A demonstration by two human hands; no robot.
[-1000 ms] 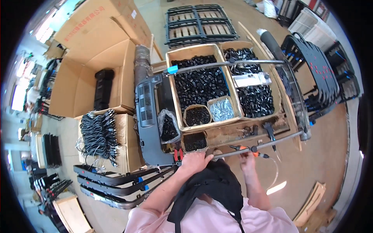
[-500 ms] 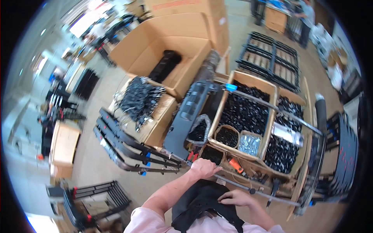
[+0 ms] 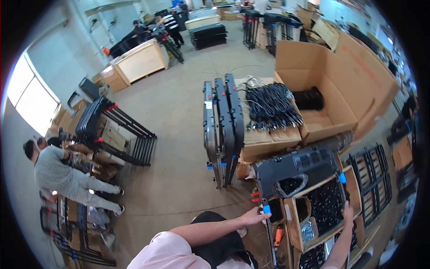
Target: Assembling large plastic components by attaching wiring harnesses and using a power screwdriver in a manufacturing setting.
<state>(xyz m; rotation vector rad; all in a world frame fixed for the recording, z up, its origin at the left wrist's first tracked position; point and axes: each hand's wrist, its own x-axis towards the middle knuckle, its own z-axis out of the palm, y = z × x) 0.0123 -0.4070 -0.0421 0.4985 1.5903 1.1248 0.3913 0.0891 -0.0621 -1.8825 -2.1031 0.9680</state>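
A grey plastic panel (image 3: 309,163) with vents lies at lower right, long metal tubes running from both its ends over bins of parts. My left hand (image 3: 255,217) is closed on the near tube (image 3: 270,235), beside a blue piece (image 3: 267,209). On the far tube, below another blue piece (image 3: 342,178), my right hand (image 3: 348,212) has its fingers curled round the bar. Between the tubes are a wooden bin of small black parts (image 3: 326,201), a tub of silvery hardware (image 3: 308,229) and an orange-handled tool (image 3: 278,235).
Several dark frames (image 3: 221,121) stand upright left of a box topped with black cables (image 3: 274,105). Behind it is an open carton (image 3: 329,76) with a black roll. More black frames (image 3: 118,127) and a person in a striped shirt (image 3: 60,166) are at left.
The view has swung left, shifting the bench toward lower right. My right hand has moved from near my apron out to the far tube. My left hand stays at the near tube.
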